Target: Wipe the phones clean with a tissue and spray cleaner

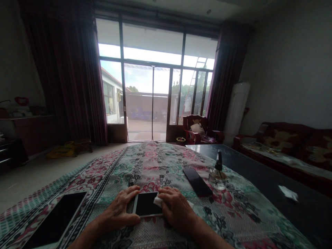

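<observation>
A smartphone [145, 204] with a dark screen and pale frame lies flat on the flowered cloth [155, 162]. My left hand [121, 209] grips its left edge, thumb below and fingers above. My right hand [176, 207] presses a white wipe [157, 200] onto the phone's right side, fingers curled over it. Another dark phone [197, 182] lies just beyond my right hand. A small clear spray bottle [218, 173] with a black top stands beside that phone.
A large tablet [55, 221] lies at the lower left on the cloth. A dark glass table [259, 173] with a crumpled white tissue [288, 193] sits to the right. A sofa [285, 145], a chair [194, 129] and glass doors [153, 100] lie beyond.
</observation>
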The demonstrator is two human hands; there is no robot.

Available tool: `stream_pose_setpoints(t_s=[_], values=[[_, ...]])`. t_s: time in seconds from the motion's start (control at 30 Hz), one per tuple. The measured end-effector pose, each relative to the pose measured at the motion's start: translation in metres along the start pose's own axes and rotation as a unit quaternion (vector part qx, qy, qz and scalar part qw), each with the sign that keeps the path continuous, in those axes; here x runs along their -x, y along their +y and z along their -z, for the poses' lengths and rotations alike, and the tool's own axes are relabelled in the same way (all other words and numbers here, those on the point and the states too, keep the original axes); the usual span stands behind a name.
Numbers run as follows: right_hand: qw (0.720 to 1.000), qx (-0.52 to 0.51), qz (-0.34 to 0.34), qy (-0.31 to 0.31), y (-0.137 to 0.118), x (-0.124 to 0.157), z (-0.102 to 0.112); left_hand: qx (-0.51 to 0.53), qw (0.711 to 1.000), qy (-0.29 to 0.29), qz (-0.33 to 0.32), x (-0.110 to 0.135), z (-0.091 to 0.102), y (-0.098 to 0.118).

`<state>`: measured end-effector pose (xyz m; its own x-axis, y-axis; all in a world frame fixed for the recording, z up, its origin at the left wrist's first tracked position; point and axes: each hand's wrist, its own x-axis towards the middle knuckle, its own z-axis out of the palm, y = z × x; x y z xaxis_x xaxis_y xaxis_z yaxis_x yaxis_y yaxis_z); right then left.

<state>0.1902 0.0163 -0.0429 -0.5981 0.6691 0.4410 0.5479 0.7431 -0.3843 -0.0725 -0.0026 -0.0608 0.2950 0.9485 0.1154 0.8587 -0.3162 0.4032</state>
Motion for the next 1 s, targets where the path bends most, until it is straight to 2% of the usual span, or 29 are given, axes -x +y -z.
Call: stream_pose_setpoints(t_s=[0.17, 0.3, 0.53, 0.77, 0.9, 1.0], values=[[0.999, 0.012, -0.036, 0.034, 0.011, 0.004, 0.009, 0.007, 1.0, -0.007, 0.008, 0.002, 0.005, 0.006], [0.998, 0.02, -0.047, 0.036, 0.014, 0.009, 0.011, 0.01, 1.0, -0.021, 0.014, 0.004, 0.011, 0.013], [0.999, 0.034, 0.012, -0.039, -0.006, 0.015, 0.0, -0.002, 1.0, 0.008, -0.001, 0.0, 0.001, 0.002], [0.994, 0.038, 0.048, -0.093, -0.03, 0.002, -0.011, -0.01, 1.0, 0.014, -0.019, -0.003, -0.005, -0.006], [0.993, 0.038, 0.059, -0.099, -0.034, -0.002, -0.009, -0.005, 1.0, -0.008, -0.022, -0.001, 0.0, -0.008], [0.994, 0.026, 0.064, -0.089, -0.031, -0.001, -0.002, 0.017, 0.999, -0.045, -0.024, 0.002, 0.008, -0.008]])
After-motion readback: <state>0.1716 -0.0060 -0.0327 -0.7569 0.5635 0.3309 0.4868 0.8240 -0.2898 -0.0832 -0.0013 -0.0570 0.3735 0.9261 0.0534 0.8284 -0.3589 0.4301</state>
